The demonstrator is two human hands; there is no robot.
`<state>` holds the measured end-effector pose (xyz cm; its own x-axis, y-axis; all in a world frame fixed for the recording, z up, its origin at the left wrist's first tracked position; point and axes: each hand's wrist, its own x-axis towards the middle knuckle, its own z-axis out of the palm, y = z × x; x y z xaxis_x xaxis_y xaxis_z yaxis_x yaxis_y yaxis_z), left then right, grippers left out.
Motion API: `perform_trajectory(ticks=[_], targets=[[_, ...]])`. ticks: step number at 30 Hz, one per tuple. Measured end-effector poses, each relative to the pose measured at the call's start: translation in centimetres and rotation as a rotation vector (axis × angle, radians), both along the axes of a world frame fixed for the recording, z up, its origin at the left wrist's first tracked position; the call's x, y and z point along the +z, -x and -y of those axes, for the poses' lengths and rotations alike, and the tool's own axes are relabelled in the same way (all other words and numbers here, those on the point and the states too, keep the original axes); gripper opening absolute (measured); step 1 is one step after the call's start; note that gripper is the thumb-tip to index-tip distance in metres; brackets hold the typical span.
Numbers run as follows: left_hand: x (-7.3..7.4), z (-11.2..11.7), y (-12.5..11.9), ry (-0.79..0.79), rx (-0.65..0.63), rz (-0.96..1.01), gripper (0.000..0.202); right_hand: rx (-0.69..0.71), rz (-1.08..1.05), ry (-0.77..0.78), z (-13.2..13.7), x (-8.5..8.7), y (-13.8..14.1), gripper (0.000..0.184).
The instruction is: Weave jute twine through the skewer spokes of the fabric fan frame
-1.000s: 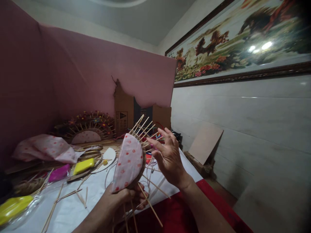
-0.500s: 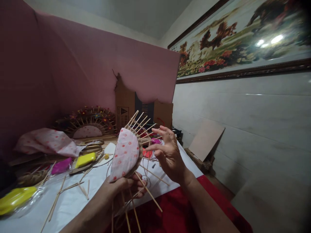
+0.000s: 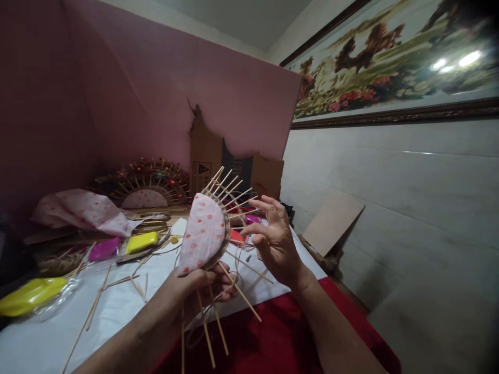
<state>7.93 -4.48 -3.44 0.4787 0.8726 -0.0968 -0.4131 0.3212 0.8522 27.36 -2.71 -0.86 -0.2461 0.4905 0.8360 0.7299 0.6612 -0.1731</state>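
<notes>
My left hand grips the lower edge of a half-round woven piece, thumb on the front, fingers behind. Its face is pale pink cloth with small red flowers, edged by woven cord. Thin wooden sticks fan out from the curved side, some pointing down past my left wrist. A strand of cord loops among the upper sticks, and a loose loop hangs near my left fingers. My right hand is at the right-hand stick tips, fingers spread apart and close to the sticks; whether a fingertip touches one is unclear.
On the white-covered table lie loose sticks, yellow packets, a magenta packet and flowered cloth. Behind stands a similar half-round piece with colourful flowers, beside cardboard. A board leans on the right wall.
The view has tilted slightly down and left, so the scene sits higher and farther right. Both hands keep nearly the same pose, my right hand slightly farther from the cloth face.
</notes>
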Motion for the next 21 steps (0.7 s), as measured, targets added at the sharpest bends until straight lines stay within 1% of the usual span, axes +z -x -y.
perform_trajectory(ticks=[4,12,16,18,21], targets=[[0.15,0.08,0.10,0.020,0.019,-0.011,0.013,-0.002,-0.019,-0.008,0.18,0.16,0.08,0.060],[-0.10,-0.15,0.31,0.010,-0.006,0.030,0.015,0.081,0.045,0.015,0.37,-0.14,0.44,0.059],[0.16,0.04,0.29,0.038,0.035,0.015,0.012,0.076,0.031,0.016,0.37,-0.16,0.47,0.059],[0.31,0.09,0.28,0.041,0.059,0.020,0.011,0.099,0.029,0.015,0.44,-0.21,0.54,0.060],[0.35,-0.02,0.25,0.042,0.057,0.042,0.010,0.146,0.071,0.030,0.50,-0.37,0.65,0.062]])
